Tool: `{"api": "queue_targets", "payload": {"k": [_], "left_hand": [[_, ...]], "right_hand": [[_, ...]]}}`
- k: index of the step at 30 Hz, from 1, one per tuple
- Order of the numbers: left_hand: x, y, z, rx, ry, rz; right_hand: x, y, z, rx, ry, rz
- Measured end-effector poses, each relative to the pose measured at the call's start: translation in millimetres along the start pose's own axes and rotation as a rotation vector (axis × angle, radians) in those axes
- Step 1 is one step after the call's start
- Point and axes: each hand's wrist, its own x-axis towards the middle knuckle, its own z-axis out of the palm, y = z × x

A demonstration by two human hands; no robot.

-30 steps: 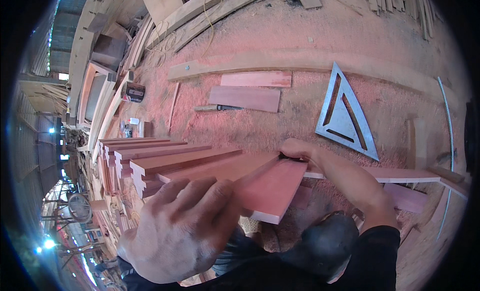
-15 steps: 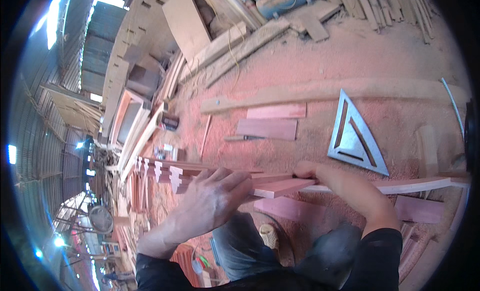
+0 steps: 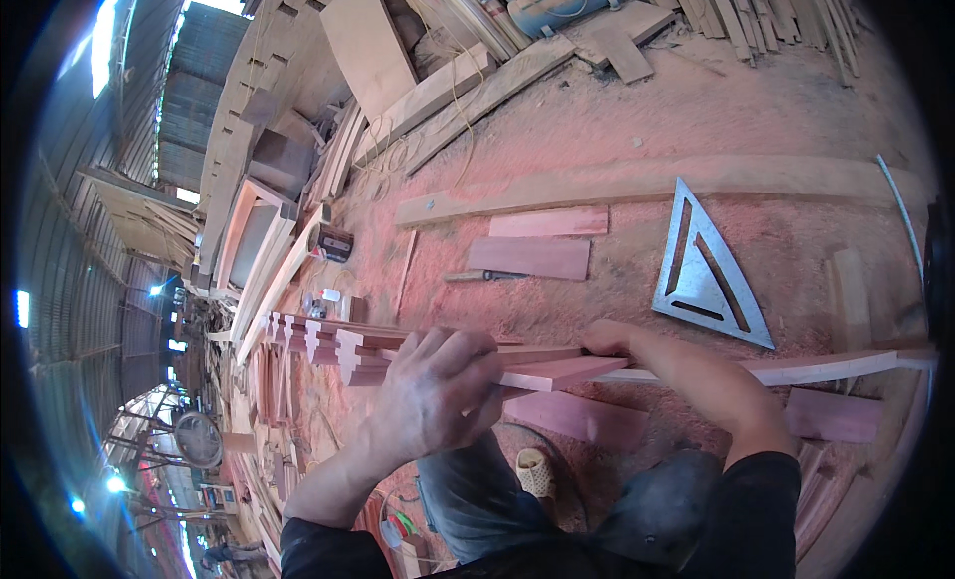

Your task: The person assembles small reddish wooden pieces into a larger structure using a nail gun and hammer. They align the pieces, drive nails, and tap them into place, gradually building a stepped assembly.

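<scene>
In the head view, the left hand (image 3: 438, 395) lay just left of the frame's centre, fingers curled down over the top of a reddish board (image 3: 552, 372) and wrapped around its near edge, pressing it onto a row of notched boards (image 3: 328, 345) that ran off toward the left. That spread, clamping grip looked meant to keep the board flush with the row beneath it. The right hand (image 3: 622, 342) sat at the centre, fingers closed narrowly on the board's far edge, apparently steadying or lining up that end where it met a long pale strip (image 3: 796, 368) reaching to the right edge.

Right of centre a metal triangular square (image 3: 711, 271) lay flat on the ground, within easy reach. Above the hands two short reddish offcuts (image 3: 542, 241) rested beside a long plank (image 3: 637, 181).

The ground (image 3: 617, 121) was bare earth coated in reddish sawdust. Timber stacks (image 3: 398, 72) filled the upper middle, and a blue tank (image 3: 567, 4) lay at the top edge. Along the left edge a corrugated roof (image 3: 129, 101) curved, with daylight showing through gaps.
</scene>
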Motion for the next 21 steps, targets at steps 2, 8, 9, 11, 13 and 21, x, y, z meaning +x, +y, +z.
{"api": "queue_targets", "payload": {"k": [2, 8, 9, 11, 13, 21], "left_hand": [[1.0, 0.3, -0.2, 0.003, -0.008, 0.000], [-0.5, -0.5, 2.9, 0.006, 0.030, 0.014], [-1.1, -1.0, 2.9, 0.004, 0.017, 0.014], [-1.5, -3.0, 2.1, -0.001, 0.006, 0.020], [-0.4, -5.6, 1.7, -0.013, 0.012, 0.028], [5.2, -11.9, 0.7, -0.032, 0.001, 0.072]], "right_hand": [[-2.4, -3.6, -3.1, 0.036, 0.013, 0.038], [-17.5, -12.9, -11.6, 0.080, -0.002, 0.095], [-18.9, -13.8, -10.7, 0.102, 0.004, 0.100], [-18.3, -15.4, -8.3, 0.130, 0.024, 0.113], [-14.3, -16.9, -6.6, 0.130, 0.023, 0.157], [-19.2, -23.4, -7.4, 0.104, 0.048, 0.194]]}}
